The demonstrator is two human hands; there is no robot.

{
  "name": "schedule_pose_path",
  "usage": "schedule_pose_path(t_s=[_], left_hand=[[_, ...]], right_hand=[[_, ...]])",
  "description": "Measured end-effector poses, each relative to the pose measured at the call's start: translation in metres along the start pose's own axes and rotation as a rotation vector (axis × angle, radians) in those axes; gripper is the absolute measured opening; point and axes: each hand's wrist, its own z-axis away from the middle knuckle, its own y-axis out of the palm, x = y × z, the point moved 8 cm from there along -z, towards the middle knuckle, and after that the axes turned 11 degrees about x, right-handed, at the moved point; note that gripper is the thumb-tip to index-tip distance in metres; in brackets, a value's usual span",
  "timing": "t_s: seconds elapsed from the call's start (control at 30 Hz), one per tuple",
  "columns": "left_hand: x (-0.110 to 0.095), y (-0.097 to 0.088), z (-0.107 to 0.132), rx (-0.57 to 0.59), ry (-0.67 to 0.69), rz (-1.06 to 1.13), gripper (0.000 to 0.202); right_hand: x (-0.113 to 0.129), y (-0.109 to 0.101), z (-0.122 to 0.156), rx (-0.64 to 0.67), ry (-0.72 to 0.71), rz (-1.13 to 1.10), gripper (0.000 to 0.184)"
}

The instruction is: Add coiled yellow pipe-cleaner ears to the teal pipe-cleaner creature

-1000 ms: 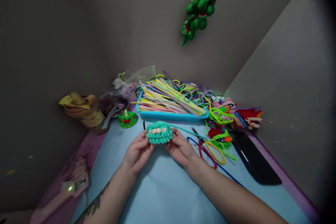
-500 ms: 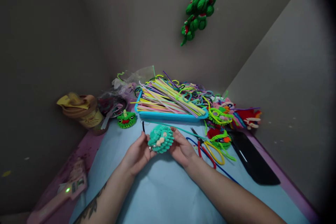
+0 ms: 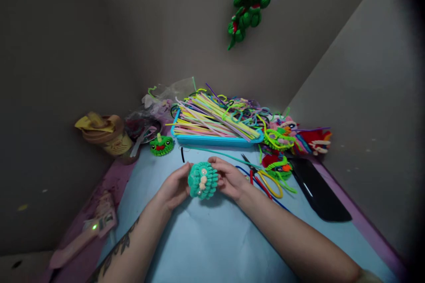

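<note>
Left hand and right hand, fingers partly curled, grip opposite sides of 1 rounded, ridged, teal fuzzy piece between them, over the light blue surface; its face carries peach bumps between 2 pale shiny discs, aligned roughly top to bottom. Near the right hand: metal scissors with 1 red and 1 yellow handle; beyond the left fingertips, 1 short black strip. Farther back: 1 rectangular bright blue tray heaped with pastel fuzzy stems.
</note>
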Motion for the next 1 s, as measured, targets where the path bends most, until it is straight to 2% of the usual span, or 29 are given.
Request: schedule_pose_path(t_s=[0.1,0.23,0.3,0.4,0.77,1.0], left_hand=[[0.000,-0.001,-0.002,-0.001,0.028,0.001,0.023],[-0.004,0.006,-0.002,0.062,0.040,0.098,0.030],[-0.008,0.010,-0.001,0.091,0.058,0.146,0.033],[-0.012,0.013,0.001,0.099,0.080,0.177,0.034],[-0.005,0.002,-0.003,-0.058,0.061,0.095,0.030],[-0.001,0.000,0.000,-0.124,0.014,0.108,0.032]], right_hand=[[0.001,-0.001,-0.001,-0.016,-0.037,0.019,0.017],[0.004,0.007,-0.001,0.059,-0.101,0.010,0.027],[0.001,0.013,0.000,0.087,-0.098,0.031,0.032],[-0.006,0.018,0.002,0.105,-0.063,0.084,0.031],[-0.012,0.019,0.004,0.087,0.008,0.173,0.028],[-0.013,0.022,0.007,0.104,0.039,0.224,0.035]])
